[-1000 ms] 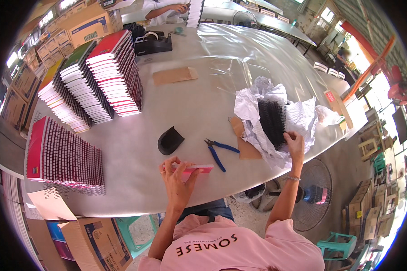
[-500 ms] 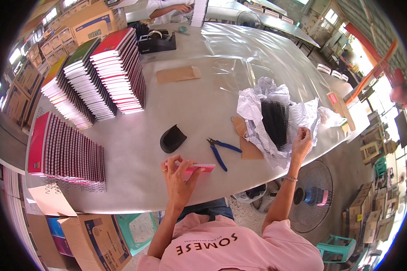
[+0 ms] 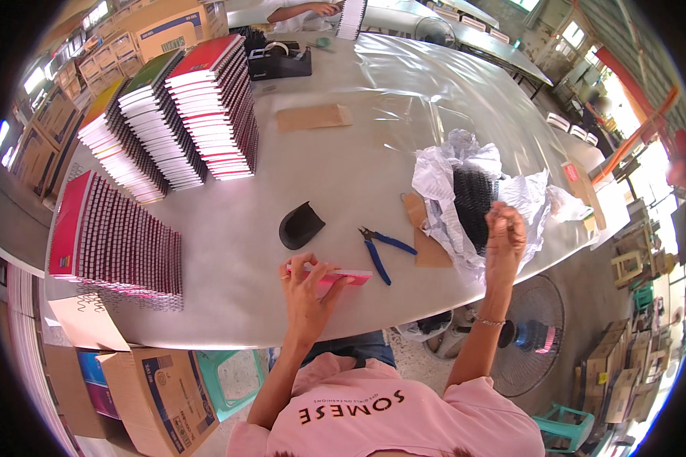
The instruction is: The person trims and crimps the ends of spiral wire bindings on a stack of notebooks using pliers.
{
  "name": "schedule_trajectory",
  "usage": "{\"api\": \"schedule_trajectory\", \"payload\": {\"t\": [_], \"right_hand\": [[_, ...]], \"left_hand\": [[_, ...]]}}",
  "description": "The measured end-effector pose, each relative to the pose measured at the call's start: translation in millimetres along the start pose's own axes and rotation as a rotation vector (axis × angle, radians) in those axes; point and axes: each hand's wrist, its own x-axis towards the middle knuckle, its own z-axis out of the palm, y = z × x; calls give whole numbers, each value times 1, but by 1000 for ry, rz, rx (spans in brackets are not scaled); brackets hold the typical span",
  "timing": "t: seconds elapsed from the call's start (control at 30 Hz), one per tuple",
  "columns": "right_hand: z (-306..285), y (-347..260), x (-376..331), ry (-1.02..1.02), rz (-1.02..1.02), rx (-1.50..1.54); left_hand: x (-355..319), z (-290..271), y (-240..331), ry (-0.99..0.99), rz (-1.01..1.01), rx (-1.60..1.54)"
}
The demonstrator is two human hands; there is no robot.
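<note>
One pink book (image 3: 357, 276), likely light, stiff and best held by its edges, is pinched by the left hand (image 3: 308, 298); right hand's (image 3: 504, 232) grip too blurred to tell.

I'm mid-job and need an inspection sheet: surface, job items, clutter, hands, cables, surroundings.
Surface: pale table, shiny toward the far side.
Job's things: pink book in hand; black coils lying in crumpled white paper.
Clutter: blue-handled pliers, handles spread; black curved piece; brown strip; tape dispenser; notebook stacks at left.
Left hand: grips the pink book.
Right hand: by the coils, blurred; cannot tell whether it holds anything.
Cables: nothing seen near the hands.
Surroundings: caged fan and green stool at right; open carton at lower left; co-worker's hand across the table.
</note>
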Motion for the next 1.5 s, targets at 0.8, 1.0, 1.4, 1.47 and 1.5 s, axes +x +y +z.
{"api": "schedule_trajectory", "payload": {"t": [0.8, 1.0, 1.4, 1.47, 1.5], "right_hand": [[125, 24, -79, -850, 29, -571], [128, 28, -85, -862, -13, -574], [143, 24, -88, -885, -99, -762], [143, 29, -87, -933, -144, -767], [147, 27, -87, -883, -183, -769]], "left_hand": [[-8, -36, -12, 72, -113, 51], [-10, -38, -12, 105, -143, 77], [-10, -38, -10, 153, -178, 113], [-10, -39, -9, 146, -188, 114], [-10, -39, -10, 142, -193, 114]]}}
